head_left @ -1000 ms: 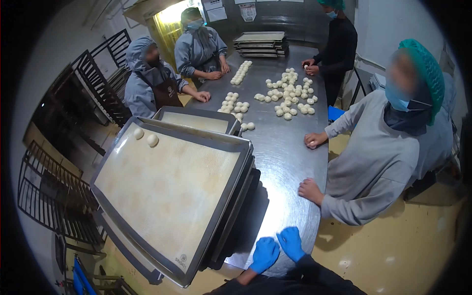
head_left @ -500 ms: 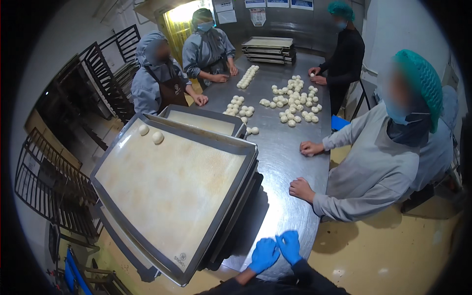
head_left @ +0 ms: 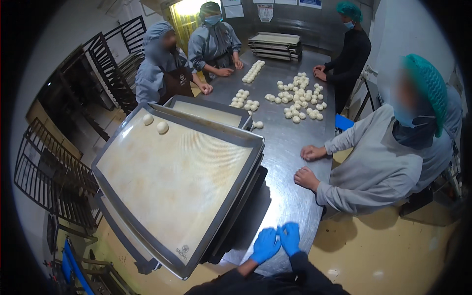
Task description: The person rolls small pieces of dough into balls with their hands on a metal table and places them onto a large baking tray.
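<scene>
Blue-gloved, the left hand (head_left: pixel 266 245) and the right hand (head_left: pixel 290 238) are resting close together at the near edge of the steel bench (head_left: pixel 285 160). Their fingers are curling inward; whether they are clamping anything, I cannot tell. Near the bench's left edge, a lined tray (head_left: pixel 177 182) is topping a stack, with two dough balls (head_left: pixel 162 127) sitting near its far left corner. More dough pieces (head_left: pixel 298 97) are lying toward the bench's far edge. A co-worker's hands (head_left: pixel 307 178) are resting at its right edge.
</scene>
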Demonstrator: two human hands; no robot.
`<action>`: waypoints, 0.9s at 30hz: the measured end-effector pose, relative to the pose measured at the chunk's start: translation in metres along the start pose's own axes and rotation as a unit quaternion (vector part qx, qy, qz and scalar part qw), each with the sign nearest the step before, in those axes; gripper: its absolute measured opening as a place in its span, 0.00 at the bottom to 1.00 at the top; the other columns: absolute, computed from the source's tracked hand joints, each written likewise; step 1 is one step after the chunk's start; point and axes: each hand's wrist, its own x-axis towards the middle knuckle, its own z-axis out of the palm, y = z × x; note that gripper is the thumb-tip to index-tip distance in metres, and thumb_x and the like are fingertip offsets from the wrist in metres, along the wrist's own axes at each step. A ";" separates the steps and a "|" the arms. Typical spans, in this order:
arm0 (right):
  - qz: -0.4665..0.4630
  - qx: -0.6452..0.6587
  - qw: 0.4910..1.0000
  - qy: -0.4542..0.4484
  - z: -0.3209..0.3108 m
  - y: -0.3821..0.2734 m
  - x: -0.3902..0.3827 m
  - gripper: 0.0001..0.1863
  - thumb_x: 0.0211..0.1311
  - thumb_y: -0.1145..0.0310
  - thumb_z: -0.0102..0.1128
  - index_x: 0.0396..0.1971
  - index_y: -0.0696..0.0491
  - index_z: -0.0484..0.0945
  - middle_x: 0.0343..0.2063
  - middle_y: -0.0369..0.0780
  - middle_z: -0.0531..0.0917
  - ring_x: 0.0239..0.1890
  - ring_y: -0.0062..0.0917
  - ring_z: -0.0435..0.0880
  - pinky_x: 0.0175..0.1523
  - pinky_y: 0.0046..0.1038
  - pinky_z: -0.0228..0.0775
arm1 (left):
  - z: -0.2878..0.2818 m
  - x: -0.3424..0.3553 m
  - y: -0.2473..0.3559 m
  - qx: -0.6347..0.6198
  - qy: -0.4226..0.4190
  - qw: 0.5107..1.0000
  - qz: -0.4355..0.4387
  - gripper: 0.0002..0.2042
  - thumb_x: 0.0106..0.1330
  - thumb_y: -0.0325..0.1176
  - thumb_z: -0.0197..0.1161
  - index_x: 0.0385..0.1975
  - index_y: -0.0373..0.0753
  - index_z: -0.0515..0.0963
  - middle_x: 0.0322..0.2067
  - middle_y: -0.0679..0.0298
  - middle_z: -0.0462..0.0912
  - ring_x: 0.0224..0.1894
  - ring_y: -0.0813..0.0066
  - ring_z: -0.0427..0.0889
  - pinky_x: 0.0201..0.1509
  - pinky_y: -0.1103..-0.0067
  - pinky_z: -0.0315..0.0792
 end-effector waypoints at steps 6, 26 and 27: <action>-0.006 -0.081 0.996 -0.020 -0.052 0.023 -0.010 0.10 0.59 0.69 0.73 0.27 0.52 0.78 0.31 0.43 0.76 0.41 0.42 0.75 0.48 0.41 0.67 | -0.036 -0.040 -0.036 -0.173 -0.043 0.979 -0.103 0.05 0.66 0.30 0.63 0.32 0.35 0.77 0.34 0.54 0.75 0.41 0.57 0.76 0.46 0.66 0.70; -0.011 -0.057 0.996 0.061 -0.004 0.031 0.066 0.14 0.58 0.69 0.73 0.21 0.54 0.75 0.26 0.44 0.76 0.34 0.41 0.74 0.42 0.41 0.65 | -0.001 0.047 -0.007 -0.085 0.068 0.994 -0.020 0.09 0.64 0.36 0.68 0.35 0.39 0.79 0.33 0.54 0.77 0.39 0.52 0.77 0.44 0.61 0.71; 0.027 -0.006 0.999 0.035 0.004 0.022 0.047 0.14 0.58 0.68 0.73 0.20 0.53 0.75 0.27 0.43 0.78 0.34 0.40 0.76 0.42 0.40 0.67 | 0.001 0.039 0.004 -0.049 -0.009 0.998 -0.043 0.09 0.64 0.39 0.66 0.33 0.40 0.78 0.33 0.54 0.78 0.40 0.50 0.77 0.45 0.60 0.71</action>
